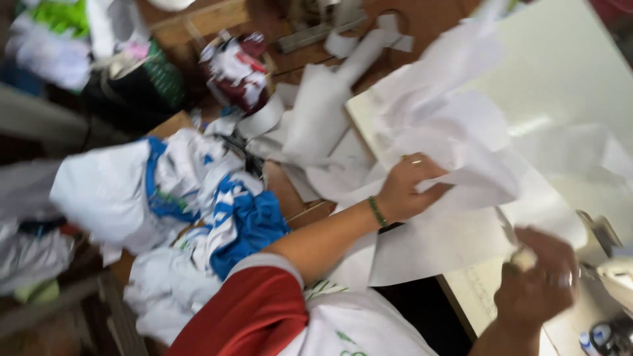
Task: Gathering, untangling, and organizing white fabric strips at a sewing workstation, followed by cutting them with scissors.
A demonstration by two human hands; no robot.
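My left hand (409,188), with a green bracelet on its wrist, grips the crumpled edge of a large white sheet (455,158) spread over the corner of a white table (567,72). The arm reaches in from a red and white sleeve at the bottom. My right hand (537,283), blurred and wearing a ring, is closed near the sheet's lower right edge. A small pale object (524,258) shows at its fingertips; what it is cannot be made out.
A heap of white and blue garments (198,198) lies to the left on a wooden bench (283,188). White strips and offcuts (316,112) lie behind it, a red and white bundle (237,69) farther back. A pale machine part (610,264) is at right.
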